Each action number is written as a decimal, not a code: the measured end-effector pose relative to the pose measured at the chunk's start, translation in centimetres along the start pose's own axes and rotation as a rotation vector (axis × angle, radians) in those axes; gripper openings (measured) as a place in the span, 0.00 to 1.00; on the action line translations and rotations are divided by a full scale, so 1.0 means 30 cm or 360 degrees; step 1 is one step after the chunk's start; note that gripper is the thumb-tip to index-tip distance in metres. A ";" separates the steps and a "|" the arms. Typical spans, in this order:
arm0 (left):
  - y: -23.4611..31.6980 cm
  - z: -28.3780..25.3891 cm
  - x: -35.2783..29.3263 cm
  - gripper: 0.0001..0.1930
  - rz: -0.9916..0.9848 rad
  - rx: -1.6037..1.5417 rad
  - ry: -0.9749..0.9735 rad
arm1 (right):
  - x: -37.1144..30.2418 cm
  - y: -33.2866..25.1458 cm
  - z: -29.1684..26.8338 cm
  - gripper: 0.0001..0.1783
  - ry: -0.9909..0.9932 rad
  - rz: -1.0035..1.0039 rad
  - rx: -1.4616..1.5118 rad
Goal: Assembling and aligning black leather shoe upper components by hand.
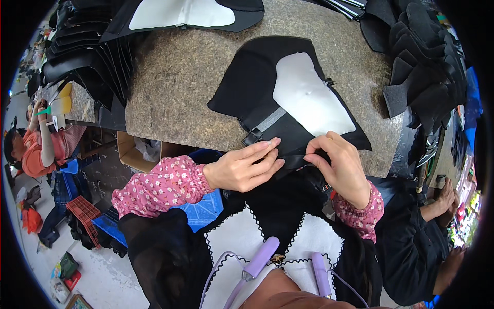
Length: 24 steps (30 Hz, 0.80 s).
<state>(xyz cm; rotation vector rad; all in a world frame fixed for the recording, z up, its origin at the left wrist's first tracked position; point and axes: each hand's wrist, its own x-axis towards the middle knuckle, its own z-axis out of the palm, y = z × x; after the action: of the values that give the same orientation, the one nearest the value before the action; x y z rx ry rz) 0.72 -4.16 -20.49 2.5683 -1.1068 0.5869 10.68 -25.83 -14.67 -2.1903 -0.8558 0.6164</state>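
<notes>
A black shaped fabric piece (247,77) lies on the speckled tabletop (175,87) in front of me, reaching to its near edge. A smooth white panel (311,95) covers its right part. A short grey strip (270,119) runs across it, with a small black strap end (252,136) beside it. My left hand (244,166) is at the piece's near edge, fingers stretched out and holding nothing that I can see. Thumb and forefinger of my right hand (342,164) pinch a black strip (294,162) at that same edge.
Another black piece with a white panel (180,13) lies at the far edge. Black pieces are stacked at the far left (77,62) and right (422,56). A co-worker (38,144) sits at left, another person's hand (442,201) shows at right. A cardboard box (131,152) stands below the table.
</notes>
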 end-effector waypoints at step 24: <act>0.000 0.028 0.005 0.17 0.0020 0.0125 -0.0035 | 0.006 0.030 0.057 0.07 0.0218 0.0031 0.0025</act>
<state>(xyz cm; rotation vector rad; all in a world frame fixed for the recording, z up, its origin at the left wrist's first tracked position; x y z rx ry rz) 1.03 -4.61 -21.17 2.6423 -1.1294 0.6182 10.07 -25.44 -16.47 -2.2012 -0.7563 0.4742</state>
